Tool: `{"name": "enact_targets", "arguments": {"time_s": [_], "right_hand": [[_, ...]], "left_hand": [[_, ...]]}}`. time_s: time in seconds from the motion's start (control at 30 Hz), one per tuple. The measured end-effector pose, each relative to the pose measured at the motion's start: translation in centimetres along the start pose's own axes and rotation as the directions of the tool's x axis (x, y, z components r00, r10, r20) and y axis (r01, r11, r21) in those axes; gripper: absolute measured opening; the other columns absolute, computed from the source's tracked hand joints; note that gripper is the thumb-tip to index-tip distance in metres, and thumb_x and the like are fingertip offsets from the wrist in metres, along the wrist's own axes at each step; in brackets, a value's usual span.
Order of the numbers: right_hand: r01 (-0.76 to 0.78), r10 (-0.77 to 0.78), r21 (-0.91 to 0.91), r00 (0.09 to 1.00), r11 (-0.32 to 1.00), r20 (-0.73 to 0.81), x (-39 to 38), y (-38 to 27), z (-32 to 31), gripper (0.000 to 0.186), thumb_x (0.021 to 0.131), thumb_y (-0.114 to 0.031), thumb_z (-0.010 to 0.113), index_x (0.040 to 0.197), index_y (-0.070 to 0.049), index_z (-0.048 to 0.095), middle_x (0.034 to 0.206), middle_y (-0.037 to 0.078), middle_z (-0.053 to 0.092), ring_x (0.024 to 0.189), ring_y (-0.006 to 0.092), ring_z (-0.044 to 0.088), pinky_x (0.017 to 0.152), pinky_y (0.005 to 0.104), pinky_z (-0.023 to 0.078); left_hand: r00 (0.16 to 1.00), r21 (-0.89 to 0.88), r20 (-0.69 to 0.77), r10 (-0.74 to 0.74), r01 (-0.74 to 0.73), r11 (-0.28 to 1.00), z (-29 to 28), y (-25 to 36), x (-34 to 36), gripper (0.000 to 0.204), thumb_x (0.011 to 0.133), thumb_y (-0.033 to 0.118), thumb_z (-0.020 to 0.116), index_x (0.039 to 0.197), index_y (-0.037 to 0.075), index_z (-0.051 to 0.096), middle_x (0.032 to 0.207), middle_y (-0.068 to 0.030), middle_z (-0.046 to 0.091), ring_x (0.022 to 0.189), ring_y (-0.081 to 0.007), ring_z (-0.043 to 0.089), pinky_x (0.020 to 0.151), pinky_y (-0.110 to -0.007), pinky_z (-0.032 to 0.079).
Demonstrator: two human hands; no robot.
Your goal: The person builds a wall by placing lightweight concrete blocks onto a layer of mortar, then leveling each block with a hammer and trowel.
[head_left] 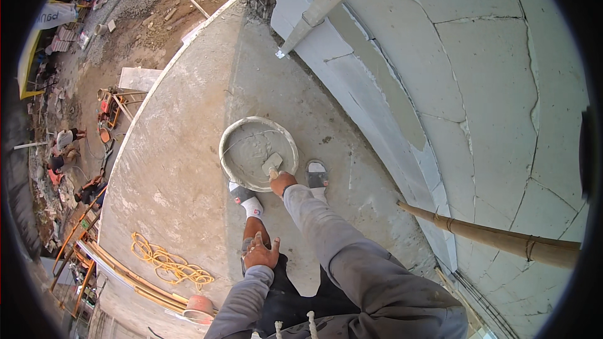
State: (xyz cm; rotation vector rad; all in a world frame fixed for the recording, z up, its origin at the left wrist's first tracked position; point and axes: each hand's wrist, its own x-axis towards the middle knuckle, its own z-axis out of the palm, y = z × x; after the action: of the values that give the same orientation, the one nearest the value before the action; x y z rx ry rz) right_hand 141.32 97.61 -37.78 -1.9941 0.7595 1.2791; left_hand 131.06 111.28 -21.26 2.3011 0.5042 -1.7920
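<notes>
A round bucket (224, 160) of wet grey mortar (248, 144) stands on the concrete floor just ahead of my feet. My right hand (283, 181) is closed round the handle of a trowel (272, 162), reaching over the bucket's near right rim. The trowel's flat blade rests at the mortar's surface, smeared with grey. My left hand (260, 253) lies with fingers spread on my left knee and holds nothing. A thin wire handle crosses the top of the bucket.
A block wall (490, 88) rises on the right, with a mortar-topped lower course (377, 113) along it. A bamboo pole (502, 235) and a timber prop (333, 0) lean there. Yellow rope (166, 260) and a reddish bucket (200, 307) lie left. Beyond the slab's edge, people (63, 141) are below.
</notes>
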Motion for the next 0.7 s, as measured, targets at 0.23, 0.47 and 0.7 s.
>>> {"name": "enact_targets", "arguments": {"time_s": [0.23,0.47,0.7], "right_hand": [[-0.082,0.082,-0.04,0.996,0.996,0.021,-4.3,2.5,-1.4,0.072,0.084,-0.05,0.047,0.13,0.005,0.039,0.129,0.027,0.044,0.121,0.0337,0.044,0.101,0.0358,0.036],[-0.232,0.232,0.024,0.972,0.973,-0.034,-22.9,13.9,-7.0,0.068,0.085,-0.05,0.046,0.127,0.004,0.043,0.129,0.023,0.047,0.121,0.0315,0.044,0.101,0.0356,0.035],[-0.205,0.205,-0.001,0.977,0.979,-0.065,-38.4,20.4,0.2,0.064,0.084,-0.05,0.046,0.122,0.001,0.049,0.125,0.023,0.049,0.118,0.0357,0.046,0.099,0.0401,0.037]], "left_hand": [[0.994,-0.103,-0.102,0.043,-0.053,0.993,-0.8,-4.9,0.8,0.075,0.083,0.059,0.043,0.138,0.008,0.03,0.136,-0.0191,0.039,0.125,-0.0331,0.039,0.104,-0.046,0.028],[0.886,0.039,-0.402,0.233,-0.237,0.971,-5.9,-11.5,1.2,0.061,0.082,0.036,0.06,0.13,0.004,0.04,0.121,-0.0213,0.05,0.113,-0.0346,0.048,0.096,-0.04,0.039],[0.681,0.229,-0.641,0.353,-0.269,0.936,-20.8,-13.0,-3.8,0.029,0.076,0.008,0.056,0.105,0.005,0.053,0.107,-0.0203,0.057,0.102,-0.0341,0.055,0.086,-0.04,0.045]]}}
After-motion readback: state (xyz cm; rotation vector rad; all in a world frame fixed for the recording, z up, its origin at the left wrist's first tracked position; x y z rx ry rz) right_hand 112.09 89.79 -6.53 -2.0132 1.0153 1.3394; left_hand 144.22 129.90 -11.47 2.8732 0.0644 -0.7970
